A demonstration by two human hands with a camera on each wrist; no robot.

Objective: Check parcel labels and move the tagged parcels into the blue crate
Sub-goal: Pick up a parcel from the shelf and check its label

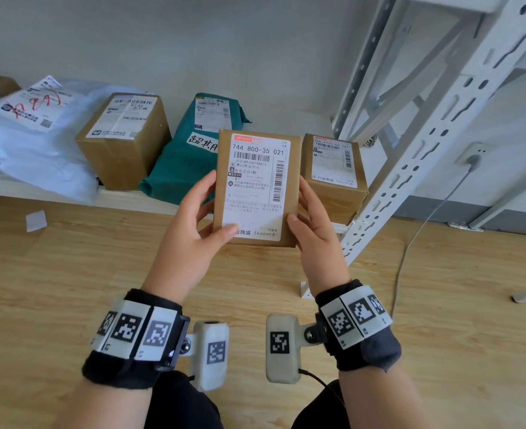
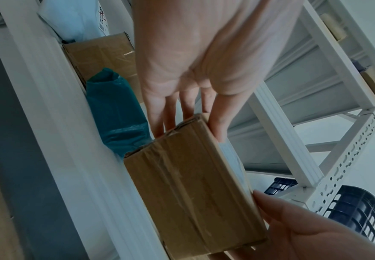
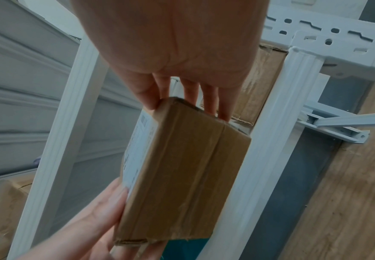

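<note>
Head view: box (image 1: 257,187) held upright between both hands, label facing the person, long axis vertical; left hand (image 1: 190,224) grips its left edge, right hand (image 1: 316,230) its right. Crate (image 2: 360,212) shows beyond the right hand, so right is nearer.

White slotted shelving upright (image 1: 416,168), wall socket (image 1: 474,151) (plugged), paper scrap (image 1: 36,220) on wood floor (image 1: 70,289)

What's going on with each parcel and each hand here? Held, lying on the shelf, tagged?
Small brown box: held up, label facing the person.
Left hand: grips its left edge.
Right hand: grips its right edge.
Green bag: on shelf, handwritten tag.
White bag: on shelf, red scribble.
Blue crate: contents hidden.
</note>
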